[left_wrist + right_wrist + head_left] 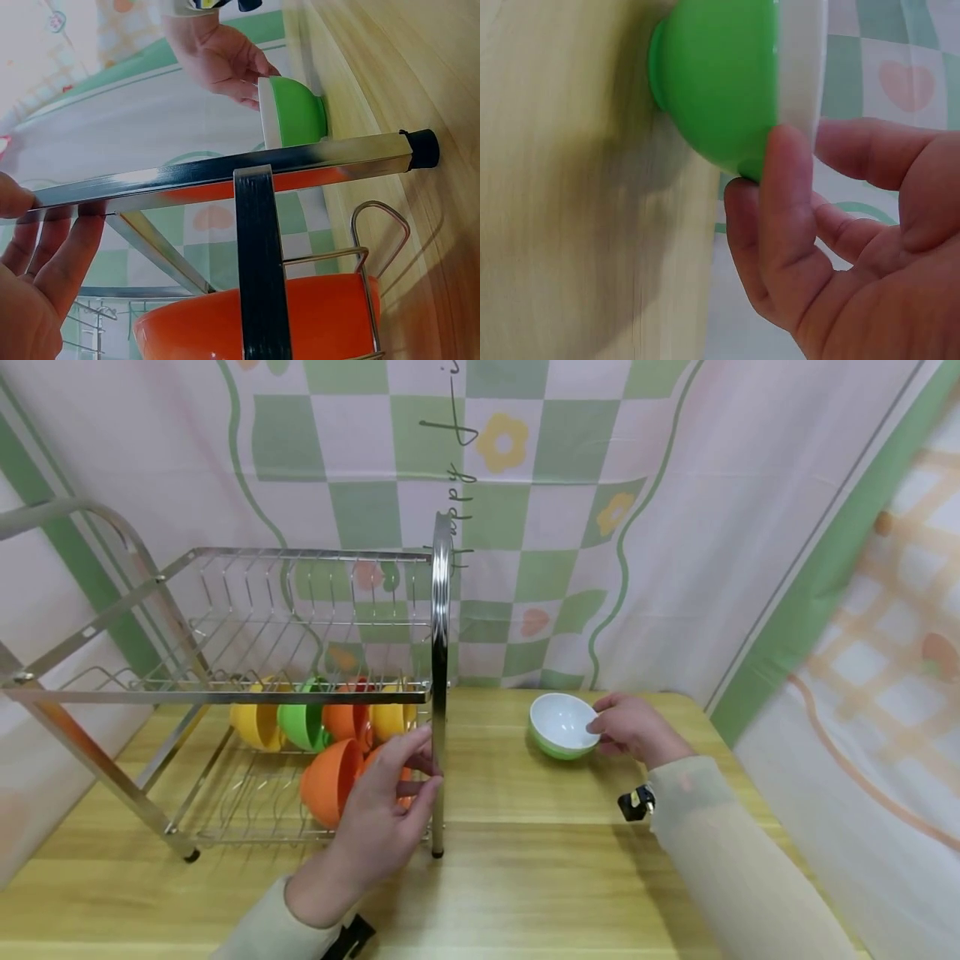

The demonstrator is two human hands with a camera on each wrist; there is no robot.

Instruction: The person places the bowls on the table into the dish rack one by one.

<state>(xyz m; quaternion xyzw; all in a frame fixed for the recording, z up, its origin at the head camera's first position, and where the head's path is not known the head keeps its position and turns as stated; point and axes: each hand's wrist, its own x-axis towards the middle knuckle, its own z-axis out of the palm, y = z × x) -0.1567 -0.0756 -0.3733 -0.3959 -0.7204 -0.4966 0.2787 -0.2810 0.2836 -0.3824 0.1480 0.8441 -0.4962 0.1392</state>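
A green bowl (pixel 558 748) with a white inside is at the back right of the table, opening upward. My right hand (pixel 637 731) pinches its rim from the right; the right wrist view has the thumb on the inner side and fingers (pixel 784 195) along the green outside. Whether the bowl's foot touches the tabletop I cannot tell. My left hand (pixel 378 818) grips the right front post (pixel 315 161) of a two-tier metal dish rack (pixel 440 635), thumb on one side and fingers on the other. Just behind that hand, an orange bowl (pixel 324 785) stands on edge in the lower tier.
Behind it in the lower tier, yellow (pixel 253 725), green (pixel 300 725) and orange (pixel 347 722) cups or bowls stand in a row, with another yellow one (pixel 392 720). The upper tier (pixel 315 625) is bare wire. A patterned curtain (pixel 510 510) hangs behind the wooden table (pixel 540 877).
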